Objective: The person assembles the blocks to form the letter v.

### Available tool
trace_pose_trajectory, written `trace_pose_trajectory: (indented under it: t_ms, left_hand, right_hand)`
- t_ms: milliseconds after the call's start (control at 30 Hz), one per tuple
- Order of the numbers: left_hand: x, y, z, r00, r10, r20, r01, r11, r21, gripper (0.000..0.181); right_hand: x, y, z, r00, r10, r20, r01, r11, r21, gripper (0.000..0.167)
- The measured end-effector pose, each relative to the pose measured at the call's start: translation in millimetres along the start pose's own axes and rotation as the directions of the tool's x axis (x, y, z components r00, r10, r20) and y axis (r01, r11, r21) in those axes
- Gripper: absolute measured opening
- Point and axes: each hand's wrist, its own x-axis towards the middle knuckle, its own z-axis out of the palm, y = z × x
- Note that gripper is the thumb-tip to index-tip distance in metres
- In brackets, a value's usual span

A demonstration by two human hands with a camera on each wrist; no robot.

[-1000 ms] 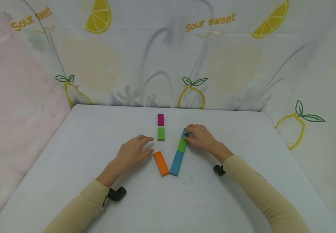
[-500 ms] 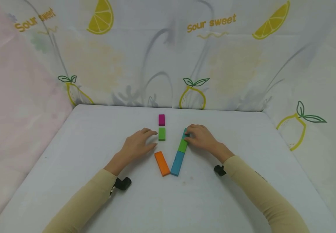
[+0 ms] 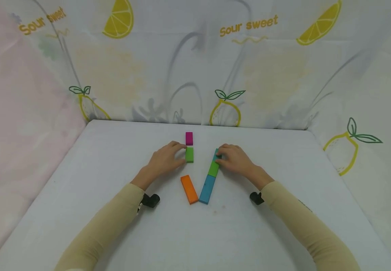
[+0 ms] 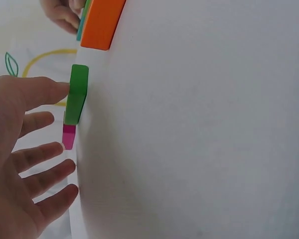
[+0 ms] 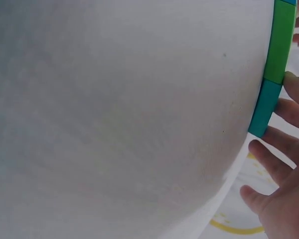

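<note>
My left hand (image 3: 166, 159) reaches toward a small green block (image 3: 189, 155) at mid table. Its thumb and index finger come to the two ends of that block's left side; in the left wrist view the thumb tip meets the green block (image 4: 78, 92) and the other fingers are spread. Just beyond stands a magenta block (image 3: 189, 138). My right hand (image 3: 236, 160) rests its thumb and fingertips along the upper part of a slanted row: a far blue block (image 5: 265, 109), a green block (image 3: 213, 169) and a near blue block (image 3: 207, 189). The fingertips partly cover the far blue block.
An orange block (image 3: 189, 189) leans toward the near end of the row, meeting it at a V-shaped point. Everything lies on a white table (image 3: 195, 237). A lemon-print cloth (image 3: 154, 67) hangs behind the table's far edge.
My left hand has moved forward and right, from beside the orange block to the small green block. The right hand keeps its place at the row, and the blocks keep their layout.
</note>
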Motion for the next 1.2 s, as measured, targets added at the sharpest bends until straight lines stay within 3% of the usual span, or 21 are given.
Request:
trace_pose_trajectory:
  t_ms: [333,667,967,1200]
  left_hand:
    - [14.9,2.8,3.8,0.998,0.003,0.056,-0.002,1.0,-0.027,0.062]
    - [17.2,4.0,4.4,0.995,0.013,0.094,-0.013,1.0,-0.001,0.058]
    - [17.4,4.6,4.2,0.993,0.079,0.087,-0.085,0.994,0.066,0.047]
    - [17.0,4.1,1.2,0.993,0.074,0.094,-0.08,0.995,0.059,0.046]
  right_hand:
    - [-5.1,1,-2,1.0,0.02,0.002,-0.02,1.0,0.016,0.021]
    - [-4.5,1,0,1.0,0.007,-0.011,-0.007,1.0,0.019,0.021]
    - [-1.8,2,2,1.0,-0.002,-0.009,0.002,1.0,0.025,0.021]
    - [0.4,1,2,1.0,-0.014,-0.008,0.014,1.0,0.019,0.021]
